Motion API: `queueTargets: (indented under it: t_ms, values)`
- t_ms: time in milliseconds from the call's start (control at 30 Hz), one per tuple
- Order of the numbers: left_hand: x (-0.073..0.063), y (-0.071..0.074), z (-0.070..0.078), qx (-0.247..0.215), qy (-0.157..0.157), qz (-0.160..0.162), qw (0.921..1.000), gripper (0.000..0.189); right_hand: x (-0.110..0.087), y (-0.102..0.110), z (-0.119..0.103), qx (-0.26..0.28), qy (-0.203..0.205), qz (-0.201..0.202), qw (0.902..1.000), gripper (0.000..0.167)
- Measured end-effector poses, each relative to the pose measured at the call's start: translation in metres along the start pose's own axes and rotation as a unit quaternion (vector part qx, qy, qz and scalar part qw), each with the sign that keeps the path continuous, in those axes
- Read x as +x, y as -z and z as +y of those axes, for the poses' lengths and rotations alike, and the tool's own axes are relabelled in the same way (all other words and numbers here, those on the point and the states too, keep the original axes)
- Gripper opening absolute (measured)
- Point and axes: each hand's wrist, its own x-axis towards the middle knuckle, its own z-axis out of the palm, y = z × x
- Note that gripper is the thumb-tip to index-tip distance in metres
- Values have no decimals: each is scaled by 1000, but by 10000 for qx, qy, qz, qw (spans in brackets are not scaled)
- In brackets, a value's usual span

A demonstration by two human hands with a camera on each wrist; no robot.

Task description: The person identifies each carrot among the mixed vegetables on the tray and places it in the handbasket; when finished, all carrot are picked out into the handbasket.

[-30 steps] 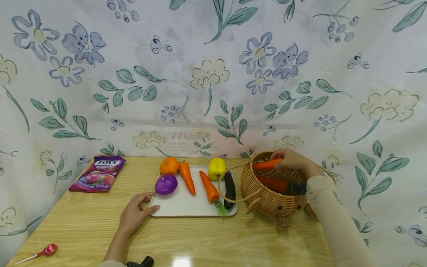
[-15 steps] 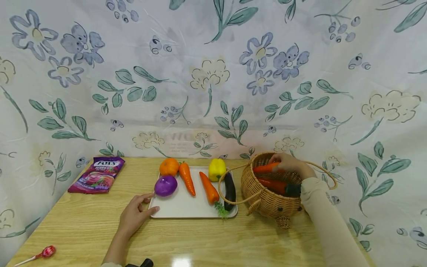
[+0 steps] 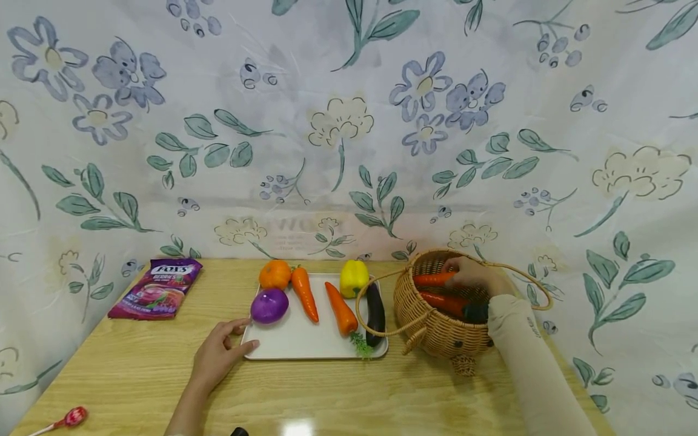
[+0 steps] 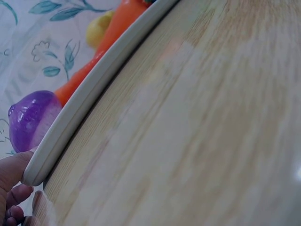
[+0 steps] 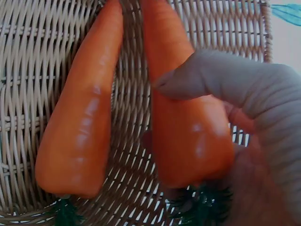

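Inside the wicker basket (image 3: pixel 431 333), my right hand (image 3: pixel 470 274) holds an orange carrot (image 5: pixel 188 141), thumb across its top and fingers around the far side. Beside it in the basket lies a second carrot (image 5: pixel 80 136), green-topped like the held one. My left hand (image 3: pixel 220 352) grips the front left corner of the white tray (image 3: pixel 294 348), its thumb on the rim. On that tray sit a purple vegetable (image 3: pixel 269 306), a small pumpkin (image 3: pixel 275 275), two more carrots (image 3: pixel 304 295), a yellow bell pepper (image 3: pixel 354 279) and a dark eggplant (image 3: pixel 375 315).
The basket's handle (image 3: pixel 382 334) loops over the tray's right end. A purple snack bag (image 3: pixel 156 289) lies at the back left of the wooden table (image 3: pixel 327 393), a red lollipop (image 3: pixel 75 416) at the front left. Behind hangs a floral curtain (image 3: pixel 349 200).
My right hand has lowered slightly into the basket with the carrot, which now sits deeper inside. The left hand stays at the tray corner. The head view has shifted a little.
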Motion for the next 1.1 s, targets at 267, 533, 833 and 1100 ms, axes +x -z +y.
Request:
queueTargets:
  t_ms: [267, 533, 833, 1100]
  values:
    - [0, -1, -2, 37, -9, 25, 10000, 52, 3, -7, 12, -298, 96, 68, 9995, 35]
    - [2, -3, -3, 52, -87, -13, 9999, 52, 2, -8, 14, -455, 93, -12, 9989, 35]
    - [1, -3, -2, 36, -124, 18, 9999, 51, -5, -10, 9, -676, -120, -260, 9973, 45]
    - [2, -4, -3, 67, -109, 44, 9999, 52, 0, -6, 21, -443, 42, -528, 9976, 49]
